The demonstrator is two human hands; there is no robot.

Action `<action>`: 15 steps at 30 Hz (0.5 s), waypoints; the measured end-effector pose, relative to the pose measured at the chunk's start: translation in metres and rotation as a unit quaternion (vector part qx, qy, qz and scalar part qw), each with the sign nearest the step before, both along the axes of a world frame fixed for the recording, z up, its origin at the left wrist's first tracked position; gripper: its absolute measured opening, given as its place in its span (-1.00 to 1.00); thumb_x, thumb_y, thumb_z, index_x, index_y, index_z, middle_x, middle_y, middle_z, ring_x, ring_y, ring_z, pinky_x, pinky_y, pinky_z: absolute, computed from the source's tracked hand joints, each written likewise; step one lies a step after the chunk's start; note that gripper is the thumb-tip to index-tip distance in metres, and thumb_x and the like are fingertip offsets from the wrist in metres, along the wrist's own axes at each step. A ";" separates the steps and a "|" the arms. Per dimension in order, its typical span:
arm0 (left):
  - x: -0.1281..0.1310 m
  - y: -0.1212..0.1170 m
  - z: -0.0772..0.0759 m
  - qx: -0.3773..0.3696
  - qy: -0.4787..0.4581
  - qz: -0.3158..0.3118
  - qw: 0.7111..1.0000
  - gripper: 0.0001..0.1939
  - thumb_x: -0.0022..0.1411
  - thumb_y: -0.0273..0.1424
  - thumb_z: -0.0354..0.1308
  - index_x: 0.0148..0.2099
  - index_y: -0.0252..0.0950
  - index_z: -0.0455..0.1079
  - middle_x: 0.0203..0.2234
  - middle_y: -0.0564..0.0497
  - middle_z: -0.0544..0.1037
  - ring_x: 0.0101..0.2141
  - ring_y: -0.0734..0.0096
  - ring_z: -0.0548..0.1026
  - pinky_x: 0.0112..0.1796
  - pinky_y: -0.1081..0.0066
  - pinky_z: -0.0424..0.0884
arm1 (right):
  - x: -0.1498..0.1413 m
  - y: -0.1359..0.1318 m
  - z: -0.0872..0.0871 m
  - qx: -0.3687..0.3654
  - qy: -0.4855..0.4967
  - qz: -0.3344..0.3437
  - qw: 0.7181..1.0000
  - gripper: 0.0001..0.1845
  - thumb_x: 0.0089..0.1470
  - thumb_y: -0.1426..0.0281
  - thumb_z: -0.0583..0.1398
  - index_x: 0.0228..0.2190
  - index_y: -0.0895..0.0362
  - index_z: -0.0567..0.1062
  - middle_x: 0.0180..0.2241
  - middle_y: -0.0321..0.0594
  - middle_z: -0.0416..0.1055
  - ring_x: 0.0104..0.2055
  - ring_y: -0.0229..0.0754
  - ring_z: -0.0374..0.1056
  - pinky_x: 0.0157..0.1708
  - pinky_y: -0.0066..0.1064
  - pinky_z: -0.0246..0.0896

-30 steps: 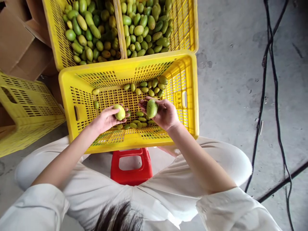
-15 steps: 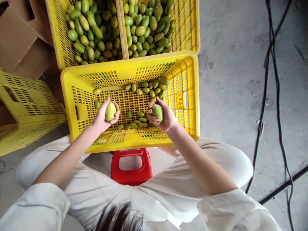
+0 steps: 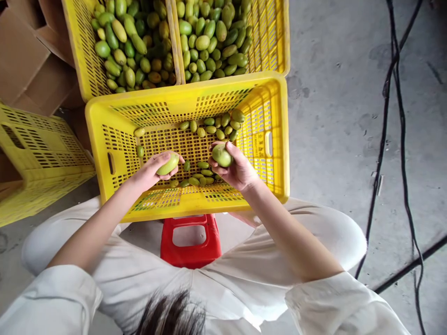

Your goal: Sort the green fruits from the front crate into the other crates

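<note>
Held over the front yellow crate, my left hand is closed around a pale green mango, which lies tilted in the fingers. On the other side, my right hand grips a rounder green mango, with the thumb over its top edge. Both hands are inside the crate's outline, a short gap apart. Small green mangoes lie on the crate floor between and below the hands. Another loose cluster rests along the back right, and two single ones sit at the left.
Behind stands a divided yellow crate heaped with green and yellowish mangoes. Another yellow crate and cardboard are at the left. A red plastic stool is between my legs. Black cables run across the concrete floor at right.
My left hand has shifted right and turned, tipping its mango sideways. The right hand has moved slightly left and rolled its mango to show another side. Both mangoes are still held.
</note>
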State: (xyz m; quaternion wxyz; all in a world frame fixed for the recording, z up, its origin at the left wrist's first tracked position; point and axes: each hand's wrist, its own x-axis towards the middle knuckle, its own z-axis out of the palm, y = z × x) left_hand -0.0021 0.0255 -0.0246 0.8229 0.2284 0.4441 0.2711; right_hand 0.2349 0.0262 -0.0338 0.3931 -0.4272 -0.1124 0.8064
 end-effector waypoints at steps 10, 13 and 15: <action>0.003 -0.004 -0.005 -0.012 0.049 0.053 0.997 -0.61 -0.13 -0.33 0.49 -0.26 -0.32 0.46 -0.44 -0.04 0.55 -0.43 0.37 0.53 -0.51 0.50 0.35 | 0.001 0.000 -0.007 -0.012 -0.012 -0.028 0.999 -0.65 -0.14 0.22 0.42 -0.38 0.04 0.41 -0.41 -0.33 0.47 -0.41 -0.28 0.37 -0.55 -0.51 0.24; 0.002 -0.002 -0.007 -0.001 0.043 0.119 0.992 -0.61 -0.14 -0.21 0.49 -0.38 -0.32 0.43 -0.48 0.00 0.51 -0.47 0.45 0.48 -0.45 0.48 0.39 | 0.000 0.001 -0.005 -0.026 -0.020 -0.049 0.998 -0.72 -0.09 0.21 0.38 -0.38 0.04 0.44 -0.41 -0.30 0.45 -0.31 -0.21 0.39 -0.44 -0.43 0.32; 0.001 0.002 -0.004 -0.020 0.027 0.167 0.985 -0.61 0.02 -0.09 0.36 -0.44 -0.31 0.39 -0.52 0.02 0.47 -0.51 0.49 0.44 -0.46 0.47 0.40 | 0.001 0.001 -0.003 -0.036 0.001 -0.052 0.998 -0.78 -0.02 0.21 0.33 -0.40 0.04 0.44 -0.44 -0.31 0.40 -0.31 -0.20 0.38 -0.42 -0.41 0.33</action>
